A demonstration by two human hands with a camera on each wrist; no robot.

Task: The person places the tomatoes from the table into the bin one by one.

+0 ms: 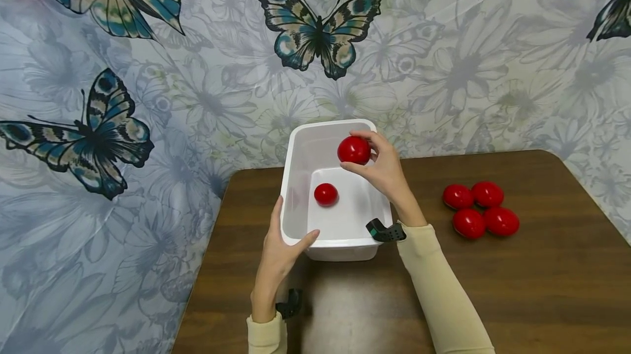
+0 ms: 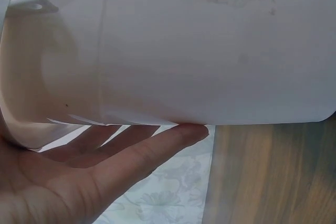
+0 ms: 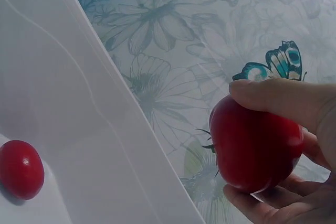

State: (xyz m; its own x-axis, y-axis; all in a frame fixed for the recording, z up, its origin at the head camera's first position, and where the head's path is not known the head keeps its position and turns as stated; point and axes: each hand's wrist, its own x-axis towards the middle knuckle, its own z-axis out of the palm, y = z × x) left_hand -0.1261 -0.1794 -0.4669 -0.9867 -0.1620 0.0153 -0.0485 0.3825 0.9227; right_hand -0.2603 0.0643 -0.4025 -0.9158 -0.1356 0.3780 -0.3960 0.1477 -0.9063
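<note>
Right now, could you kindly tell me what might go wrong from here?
The tomato in the right hand might slip from the fingers and bruise as it drops.

The white tub could shift if bumped, since the left hand touches it only around one near corner.

The right sleeve might brush the four loose tomatoes on the table and roll them.

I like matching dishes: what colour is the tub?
The tub is white; the head view shows it best.

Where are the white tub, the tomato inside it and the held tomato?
White tub (image 1: 345, 243): head view, near rim.
Tomato inside (image 1: 326, 194): head view, middle of its top.
Held tomato (image 3: 256, 148): right wrist view, middle of its side.
</note>
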